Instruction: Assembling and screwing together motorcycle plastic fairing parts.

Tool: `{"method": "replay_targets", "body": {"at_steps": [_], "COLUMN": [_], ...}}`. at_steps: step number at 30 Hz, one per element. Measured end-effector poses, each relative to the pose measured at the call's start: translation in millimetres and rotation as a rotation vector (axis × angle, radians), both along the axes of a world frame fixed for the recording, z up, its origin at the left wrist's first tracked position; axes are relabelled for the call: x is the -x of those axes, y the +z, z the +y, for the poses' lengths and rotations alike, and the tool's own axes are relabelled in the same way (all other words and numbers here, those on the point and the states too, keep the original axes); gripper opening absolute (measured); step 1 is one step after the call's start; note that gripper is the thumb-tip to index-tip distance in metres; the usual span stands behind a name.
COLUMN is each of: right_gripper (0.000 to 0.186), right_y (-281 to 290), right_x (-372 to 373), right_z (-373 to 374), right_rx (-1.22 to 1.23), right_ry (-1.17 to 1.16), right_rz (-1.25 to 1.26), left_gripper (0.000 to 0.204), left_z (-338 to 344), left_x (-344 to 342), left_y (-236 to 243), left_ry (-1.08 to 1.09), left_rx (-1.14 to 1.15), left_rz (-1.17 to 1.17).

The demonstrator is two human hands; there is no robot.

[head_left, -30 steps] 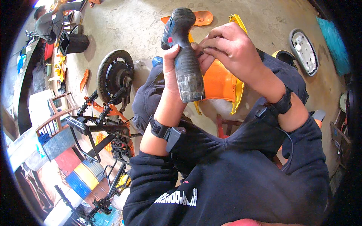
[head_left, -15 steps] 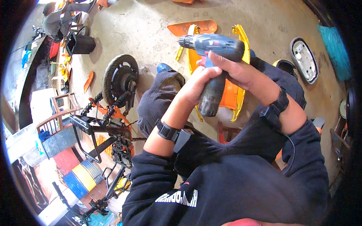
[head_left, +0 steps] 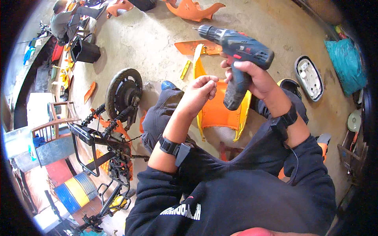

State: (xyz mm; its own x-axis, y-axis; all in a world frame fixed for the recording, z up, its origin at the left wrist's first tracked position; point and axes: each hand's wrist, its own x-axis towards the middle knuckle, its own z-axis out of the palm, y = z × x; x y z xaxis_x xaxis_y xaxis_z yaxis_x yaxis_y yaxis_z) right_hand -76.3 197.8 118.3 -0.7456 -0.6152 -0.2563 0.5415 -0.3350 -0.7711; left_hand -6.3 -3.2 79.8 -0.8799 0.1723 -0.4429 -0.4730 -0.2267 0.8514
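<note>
My right hand (head_left: pixel 256 78) grips the handle of a blue and black cordless drill (head_left: pixel 238 45), raised with its chuck pointing to the upper left. A thin bit shows at the chuck's tip. Just left of the drill's handle, apart from it, my left hand (head_left: pixel 201 92) is closed, thumb and fingers pinched together; anything between them is too small to make out. Beneath both hands, between my legs, stands an orange panel with yellow edges (head_left: pixel 222 112), partly hidden by the drill and my right hand.
Left of my leg is a scooter frame (head_left: pixel 114 145) with a black wheel (head_left: pixel 124 92). Ahead lie an orange panel (head_left: pixel 189 47), a yellow strip (head_left: pixel 185 69) and an orange fairing (head_left: pixel 195 10). A black-rimmed seat base (head_left: pixel 310 78) lies right; a person (head_left: pixel 63 21) sits far left.
My left hand has come off the drill and now pinches beside it. My right hand has lifted the drill up and to the right, tilting it.
</note>
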Motion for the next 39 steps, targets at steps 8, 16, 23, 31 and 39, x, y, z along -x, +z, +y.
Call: {"method": "replay_targets", "body": {"at_steps": [8, 16, 23, 31, 39], "right_gripper": [0.049, 0.051, 0.07, 0.051, 0.038], "right_y": [5.1, 4.5, -2.3, 19.4, 9.4], "right_x": [3.3, -4.1, -4.5, -11.6, -8.8], "right_z": [-2.0, -6.3, -1.4, -21.1, -26.0], "right_rx": [0.043, -0.092, 0.146, 0.085, -0.017], "right_ry": [-0.088, -0.147, -0.067, -0.265, -0.396], "right_rz": [-0.164, 0.143, 0.273, 0.191, 0.126], "left_gripper": [0.034, 0.031, 0.03, 0.035, 0.015], "left_z": [27.5, 62.1, 74.5, 58.8, 61.2], "left_x": [1.9, 4.3, 11.0, 5.5, 8.4], "left_y": [7.4, -4.1, -31.3, 10.6, -23.4], "left_ry": [-0.034, -0.058, 0.087, 0.023, 0.059], "left_rx": [0.009, -0.188, -0.816, -0.135, 0.304], "left_rz": [-0.029, -0.063, -0.206, 0.116, 0.426]}}
